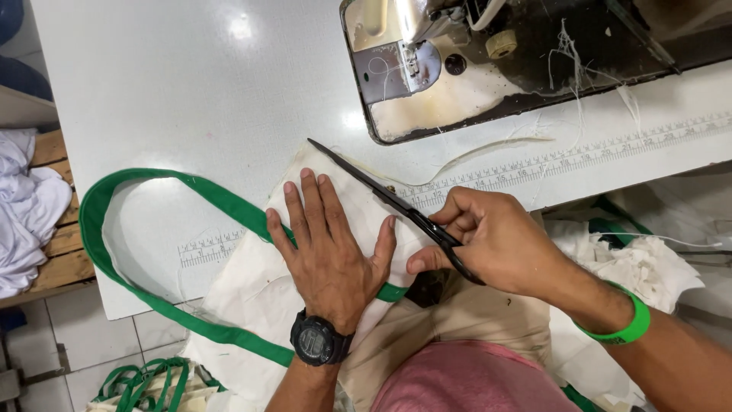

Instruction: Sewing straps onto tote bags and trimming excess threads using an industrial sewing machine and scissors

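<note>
My left hand lies flat, fingers spread, on a cream cloth bag at the near edge of the white table. A black watch sits on that wrist. A green strap loops from the bag out to the left over the table and back under my hand. My right hand, with a green wristband, grips black scissors. The blades are nearly closed and point up-left along the bag's upper edge.
A sewing machine with loose threads stands at the back right. A printed ruler runs along the table's front. White cloth lies on a wooden pallet at left. More bags with green straps lie on the floor.
</note>
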